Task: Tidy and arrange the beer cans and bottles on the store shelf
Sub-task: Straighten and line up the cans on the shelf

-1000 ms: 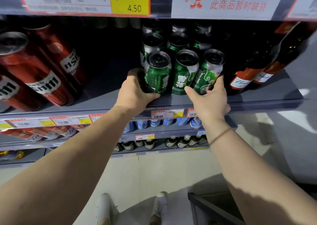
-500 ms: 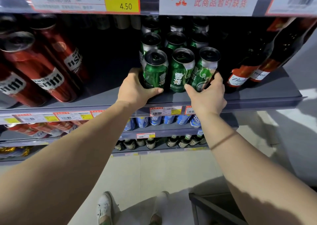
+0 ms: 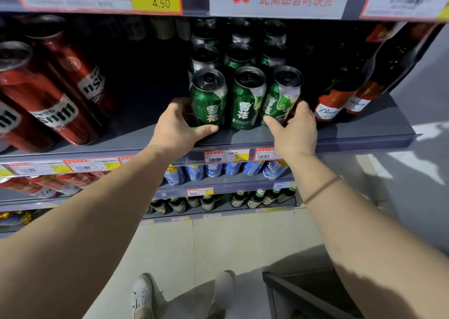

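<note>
Head view shows the left hand (image 3: 178, 128) curled round the lower part of the front left green can (image 3: 209, 98), thumb across its base in front, fingers hidden behind. The right hand (image 3: 295, 130) curls round the front right green can (image 3: 279, 100), thumb at its near base and fingers at its right side. Both forearms reach up and forward, wrists just past the near edge of the shelf (image 3: 340, 134). A middle green can (image 3: 246, 98) stands between the held two, with more rows behind. These cans look smooth, thin-walled and probably full, so fairly heavy and easily dented; a low grip round the body seems best. Red cans (image 3: 48, 104) lean far left, brown bottles (image 3: 345, 92) right
</note>
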